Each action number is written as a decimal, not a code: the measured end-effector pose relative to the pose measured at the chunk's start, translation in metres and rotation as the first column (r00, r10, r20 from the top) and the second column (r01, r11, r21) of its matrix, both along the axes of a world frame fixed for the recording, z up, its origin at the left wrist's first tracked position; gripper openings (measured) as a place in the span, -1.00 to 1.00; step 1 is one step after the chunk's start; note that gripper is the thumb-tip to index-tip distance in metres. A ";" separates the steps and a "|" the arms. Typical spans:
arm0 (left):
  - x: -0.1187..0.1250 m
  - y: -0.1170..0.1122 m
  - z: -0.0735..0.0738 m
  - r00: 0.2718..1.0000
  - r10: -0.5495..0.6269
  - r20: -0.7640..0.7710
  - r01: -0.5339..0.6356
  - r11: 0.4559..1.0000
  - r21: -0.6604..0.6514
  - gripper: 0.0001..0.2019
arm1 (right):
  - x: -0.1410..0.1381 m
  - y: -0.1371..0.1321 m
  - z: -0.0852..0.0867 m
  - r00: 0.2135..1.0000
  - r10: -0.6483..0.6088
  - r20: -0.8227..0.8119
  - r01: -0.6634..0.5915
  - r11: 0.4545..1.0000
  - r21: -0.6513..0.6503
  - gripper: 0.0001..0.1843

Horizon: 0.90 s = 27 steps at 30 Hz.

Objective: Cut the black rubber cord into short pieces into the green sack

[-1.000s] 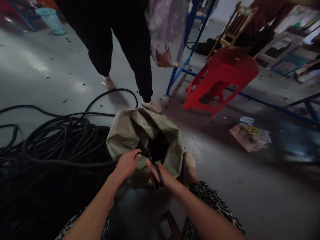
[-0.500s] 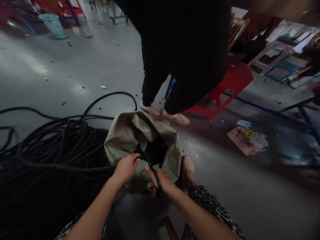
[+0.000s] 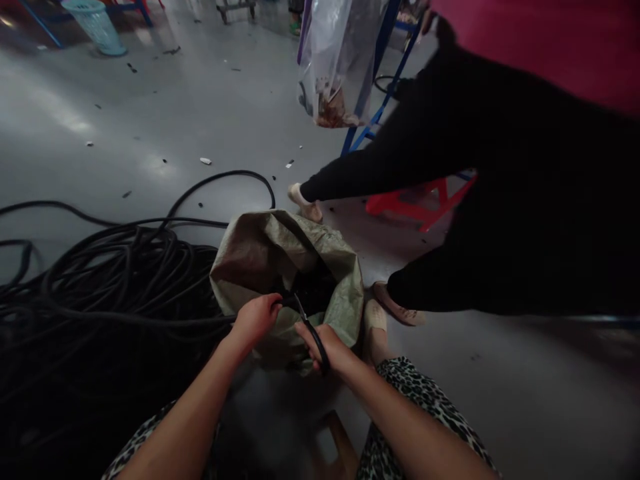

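Observation:
My left hand (image 3: 256, 321) is closed around a black rubber hose or cable (image 3: 165, 323), whose end points over the mouth of a woven sack (image 3: 345, 267). In my right hand (image 3: 327, 348) is a pair of scissors (image 3: 313, 333) with black handles, its blades up beside the end of the black length. The sack stands on the floor between my feet, its rim folded open. Dark pieces (image 3: 313, 290) lie inside, too dim to make out singly. To the left spreads a big tangled heap of the same black length (image 3: 125, 273).
A person in black trousers (image 3: 430, 153) stands close by on the right, a shoe near mine. A red stool (image 3: 425, 203) is behind their legs. A clear plastic bag (image 3: 337, 60) hangs beside a blue frame (image 3: 383, 107). At the back left stands a light blue basket (image 3: 97, 27).
The other person has stepped to the right with legs wide apart, uncovering the hanging plastic bag. My scissors have shifted slightly away from my left hand, which still grips the black length.

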<state>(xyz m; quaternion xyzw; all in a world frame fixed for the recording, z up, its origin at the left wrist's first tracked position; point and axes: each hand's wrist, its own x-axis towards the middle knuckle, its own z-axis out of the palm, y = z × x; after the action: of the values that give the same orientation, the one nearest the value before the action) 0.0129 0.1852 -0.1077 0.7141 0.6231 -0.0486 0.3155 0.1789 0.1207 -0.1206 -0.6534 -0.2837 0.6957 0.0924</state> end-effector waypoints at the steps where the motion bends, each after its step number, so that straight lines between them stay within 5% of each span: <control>1: 0.000 0.000 0.000 1.000 0.009 0.004 -0.009 1.000 0.008 -0.66 | 0.000 0.001 -0.001 1.000 -0.002 0.005 0.002 1.000 0.000 -0.52; 12: -0.002 0.003 -0.001 0.984 0.123 0.126 -0.140 0.981 0.132 -0.70 | -0.008 0.008 0.007 0.998 -0.005 -0.070 0.005 1.000 0.001 -0.49; 27: -0.004 -0.003 0.003 0.987 0.041 0.154 -0.061 0.990 0.125 -0.69 | -0.012 0.008 -0.008 0.992 0.120 -0.031 -0.113 0.979 0.171 -0.43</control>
<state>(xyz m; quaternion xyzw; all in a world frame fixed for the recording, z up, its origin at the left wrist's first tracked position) 0.0086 0.1817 -0.1043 0.7184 0.6174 0.0540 0.3161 0.1673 0.1286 -0.1285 -0.6110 -0.3774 0.6867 0.1124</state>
